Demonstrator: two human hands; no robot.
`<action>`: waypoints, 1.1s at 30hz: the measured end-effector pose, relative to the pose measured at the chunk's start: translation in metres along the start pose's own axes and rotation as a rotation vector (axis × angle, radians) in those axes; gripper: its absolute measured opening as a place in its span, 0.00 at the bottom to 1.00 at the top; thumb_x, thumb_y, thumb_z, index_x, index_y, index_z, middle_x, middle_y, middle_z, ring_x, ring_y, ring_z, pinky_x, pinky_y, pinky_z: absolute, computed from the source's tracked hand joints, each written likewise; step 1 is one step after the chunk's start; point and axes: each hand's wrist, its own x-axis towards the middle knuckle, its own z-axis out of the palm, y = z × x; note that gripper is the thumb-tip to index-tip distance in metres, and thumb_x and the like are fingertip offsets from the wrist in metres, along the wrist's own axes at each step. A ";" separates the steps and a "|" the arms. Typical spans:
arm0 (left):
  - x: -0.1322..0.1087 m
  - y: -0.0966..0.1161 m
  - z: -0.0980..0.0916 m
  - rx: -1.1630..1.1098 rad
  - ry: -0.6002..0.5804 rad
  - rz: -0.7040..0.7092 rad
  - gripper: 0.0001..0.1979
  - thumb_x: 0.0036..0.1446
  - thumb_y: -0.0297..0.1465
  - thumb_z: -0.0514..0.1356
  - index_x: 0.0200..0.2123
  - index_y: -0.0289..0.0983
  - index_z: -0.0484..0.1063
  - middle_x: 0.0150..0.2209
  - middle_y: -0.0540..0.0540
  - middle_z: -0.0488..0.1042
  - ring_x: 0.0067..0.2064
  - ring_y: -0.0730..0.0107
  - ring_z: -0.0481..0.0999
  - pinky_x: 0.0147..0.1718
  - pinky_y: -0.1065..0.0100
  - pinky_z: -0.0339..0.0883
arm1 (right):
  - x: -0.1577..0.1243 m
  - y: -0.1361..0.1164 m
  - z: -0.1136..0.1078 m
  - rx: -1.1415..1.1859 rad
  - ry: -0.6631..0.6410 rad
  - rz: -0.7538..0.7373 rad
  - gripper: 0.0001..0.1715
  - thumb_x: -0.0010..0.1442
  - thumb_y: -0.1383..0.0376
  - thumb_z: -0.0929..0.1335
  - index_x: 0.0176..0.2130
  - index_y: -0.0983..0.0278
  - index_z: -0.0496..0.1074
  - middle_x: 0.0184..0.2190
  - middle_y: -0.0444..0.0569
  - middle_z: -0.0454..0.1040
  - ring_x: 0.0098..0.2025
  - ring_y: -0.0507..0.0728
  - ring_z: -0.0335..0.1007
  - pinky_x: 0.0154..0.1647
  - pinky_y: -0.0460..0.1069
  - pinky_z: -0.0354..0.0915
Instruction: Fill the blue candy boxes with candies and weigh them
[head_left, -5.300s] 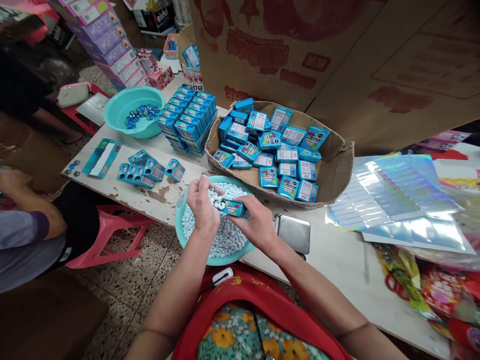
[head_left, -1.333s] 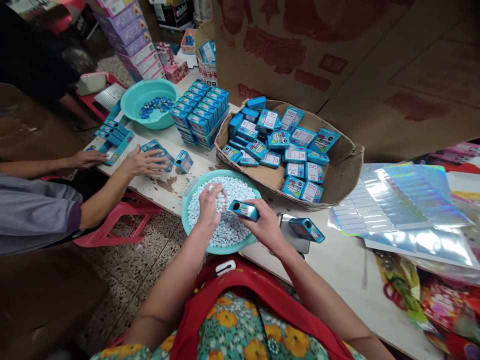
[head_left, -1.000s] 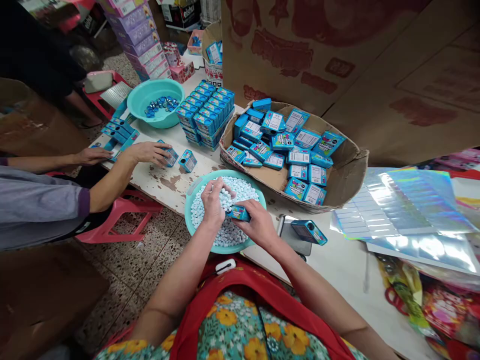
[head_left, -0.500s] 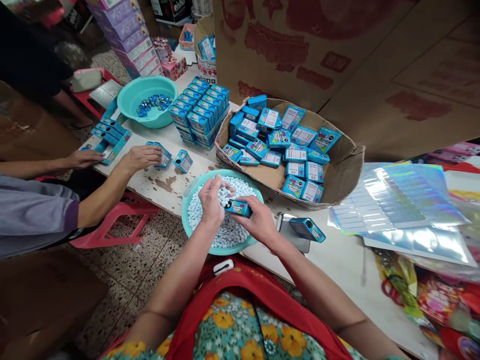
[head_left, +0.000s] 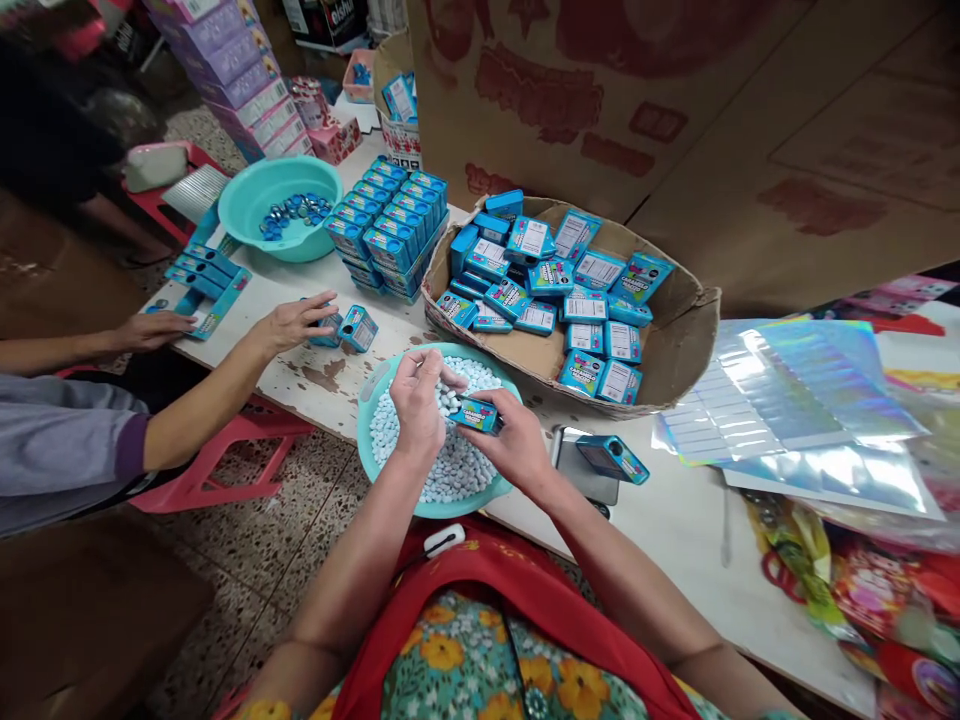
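Observation:
Over a turquoise basin [head_left: 365,445] full of small pale candies [head_left: 457,477], my right hand [head_left: 514,440] grips a blue candy box [head_left: 478,414], which lies tilted on its side. My left hand [head_left: 420,400] is cupped round some candies, right against the open end of the box. Its fingertips partly hide that opening. Another blue candy box [head_left: 611,458] rests on a small scale [head_left: 564,450] to the right of my right hand.
An open carton [head_left: 682,370] of blue boxes lies behind the basin. Left of it stand stacked boxes [head_left: 390,245] and a basin [head_left: 240,215] with blue caps. A co-worker's hand [head_left: 292,325] is near two upright boxes. Shiny sheets [head_left: 795,400] lie at the right.
The co-worker's near hand has lifted its fingers away from a box, which now stands closer to its neighbour. My hands keep nearly the same pose at the box. The whole view has shifted slightly.

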 end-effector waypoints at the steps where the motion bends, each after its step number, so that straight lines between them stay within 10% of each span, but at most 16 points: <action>1: 0.000 0.000 0.000 -0.005 0.000 -0.003 0.13 0.54 0.40 0.61 0.31 0.36 0.64 0.20 0.54 0.66 0.24 0.73 0.72 0.26 0.71 0.66 | 0.000 0.000 0.000 -0.004 -0.001 0.002 0.19 0.51 0.65 0.74 0.43 0.62 0.70 0.39 0.50 0.73 0.42 0.61 0.70 0.42 0.53 0.64; 33: -0.008 0.008 -0.007 -0.088 -0.194 0.011 0.11 0.58 0.40 0.56 0.36 0.37 0.66 0.25 0.49 0.72 0.31 0.66 0.77 0.40 0.60 0.70 | 0.001 0.007 0.014 0.207 0.084 0.059 0.18 0.49 0.65 0.74 0.41 0.61 0.71 0.37 0.47 0.72 0.40 0.58 0.69 0.43 0.52 0.64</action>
